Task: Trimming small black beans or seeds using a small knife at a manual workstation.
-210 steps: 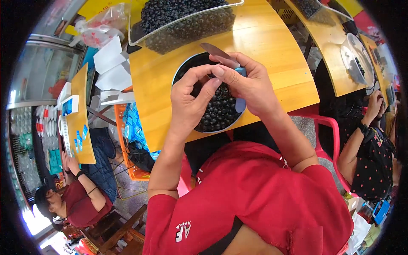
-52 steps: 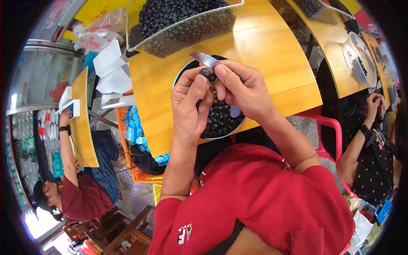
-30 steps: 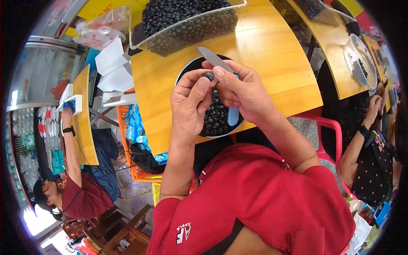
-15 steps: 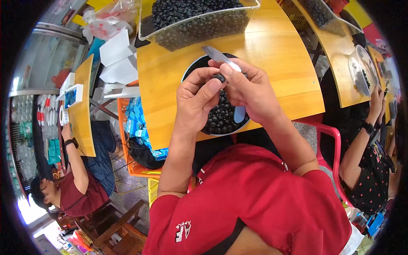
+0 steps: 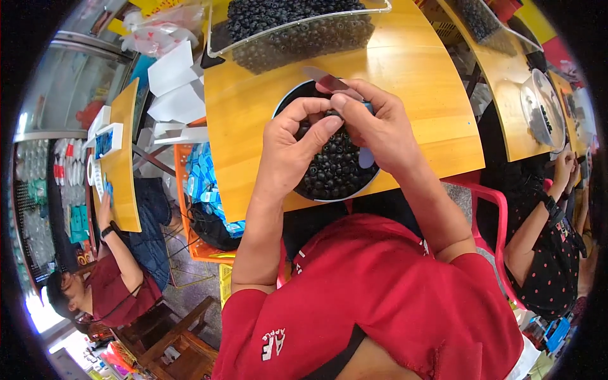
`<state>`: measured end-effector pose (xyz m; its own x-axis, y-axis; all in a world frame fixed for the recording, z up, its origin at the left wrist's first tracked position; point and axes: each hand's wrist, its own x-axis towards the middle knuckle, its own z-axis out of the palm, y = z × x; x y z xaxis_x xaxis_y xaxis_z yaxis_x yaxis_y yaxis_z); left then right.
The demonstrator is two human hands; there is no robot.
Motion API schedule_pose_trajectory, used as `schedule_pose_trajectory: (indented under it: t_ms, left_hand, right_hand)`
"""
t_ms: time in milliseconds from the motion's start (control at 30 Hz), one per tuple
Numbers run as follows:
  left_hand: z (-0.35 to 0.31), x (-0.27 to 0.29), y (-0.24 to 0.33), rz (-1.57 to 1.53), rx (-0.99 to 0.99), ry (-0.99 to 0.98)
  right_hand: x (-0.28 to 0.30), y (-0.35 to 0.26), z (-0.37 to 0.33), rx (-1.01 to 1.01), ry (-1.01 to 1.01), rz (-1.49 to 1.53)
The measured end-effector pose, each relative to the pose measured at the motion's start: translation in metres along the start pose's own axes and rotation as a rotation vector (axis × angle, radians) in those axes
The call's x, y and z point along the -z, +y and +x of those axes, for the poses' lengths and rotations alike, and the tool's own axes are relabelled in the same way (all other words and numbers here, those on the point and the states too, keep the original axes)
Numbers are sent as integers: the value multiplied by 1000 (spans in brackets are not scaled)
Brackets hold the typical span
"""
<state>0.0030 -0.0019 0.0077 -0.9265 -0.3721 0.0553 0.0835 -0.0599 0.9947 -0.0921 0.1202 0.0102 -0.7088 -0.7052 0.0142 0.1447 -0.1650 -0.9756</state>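
My left hand (image 5: 288, 142) is closed in a pinch on a small dark round part (image 5: 332, 113), mostly hidden by the fingertips. In my right hand (image 5: 383, 136) is a knife (image 5: 332, 82), its blade slanting up to the left past the fingers. Both hands meet at the fingertips above a round bowl (image 5: 277, 109) with a pale rim. Inside the bowl lie many small black round parts (image 5: 329, 174), with holes showing in some. A pale blue rounded piece (image 5: 366, 158) shows below my right hand; what it belongs to is hidden.
A clear bin (image 5: 297, 38) heaped with black parts stands at the far side of the wooden table (image 5: 424, 82). Left of the table is an orange crate (image 5: 206, 252) holding blue packets (image 5: 201, 174). Co-workers sit at left (image 5: 114, 285) and right (image 5: 538, 240). A pink chair (image 5: 500, 221) stands beside me.
The knife blade has turned and its tip has shifted slightly. My left fingers have closed further over the dark part. The co-worker's hand at left has moved lower.
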Motion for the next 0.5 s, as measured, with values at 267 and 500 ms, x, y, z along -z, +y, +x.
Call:
schedule_pose_trajectory:
  t_ms: [267, 500]
  left_hand:
    - [-1, 13, -6, -384, 96, -13]
    - [3, 20, -9, -430, 95, -52]
  right_hand:
    - [4, -3, -10, 47, -136, 11]
    - [3, -2, -6, 124, -191, -100]
